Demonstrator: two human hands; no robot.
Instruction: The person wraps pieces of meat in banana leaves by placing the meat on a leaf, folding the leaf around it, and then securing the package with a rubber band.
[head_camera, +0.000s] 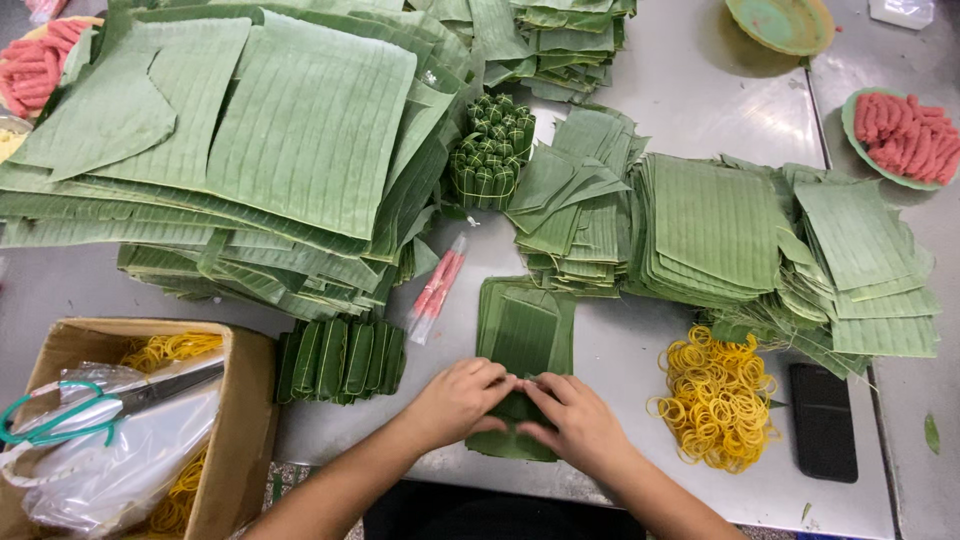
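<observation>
My left hand (455, 402) and my right hand (577, 425) meet at the near edge of the grey table (640, 345), fingertips pressed together on a folded green banana leaf piece (505, 438). It lies at the near end of a small stack of cut leaf rectangles (525, 325). What is inside the fold is hidden by my fingers. A thin pink stick in clear wrap (438, 285) lies just left of that stack. A row of finished leaf-wrapped rolls (340, 358) sits to the left of my left hand.
Big leaf stacks (250, 150) fill the left, smaller cut stacks (710, 225) the right. Yellow rubber bands (718, 398) and a black phone (823, 420) lie right of my hands. A cardboard box (245, 420) holds scissors (70, 415). Wrapped bundles (492, 150); pink sausage plates (903, 135).
</observation>
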